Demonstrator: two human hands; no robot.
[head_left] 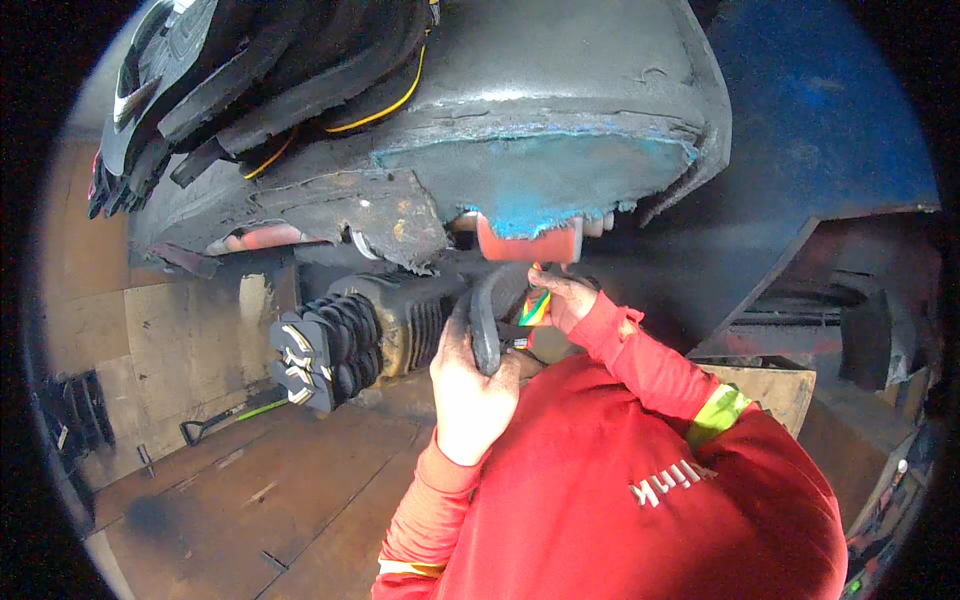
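Note:
Close in front of my red-sleeved chest I hold a dark flip-flop (pixel 487 325), tilted up on edge. A strap (pixel 536 308) in red, yellow and green shows beside it. My left hand (pixel 472 390) is wrapped round its near end, with the thumb and fingers on opposite sides of the sole. At the far end, my right hand (pixel 566 298) is closed by the strap; part of its grip is hidden. Just beyond the flip-flop sits a reddish roller (pixel 532 241) under the machine's ragged blue cloth edge (pixel 545 185). Whether the sole touches the roller I cannot tell.
A dusty grey machine cover (pixel 560 70) spans the top, with a pile of black soles (pixel 290 70) on its left. Below stands a motor (pixel 405 310) beside stacked flip-flops (pixel 303 360) with pale straps. A blue panel (pixel 800 130) rises on the right. Brown boards (pixel 300 490) cover the floor.

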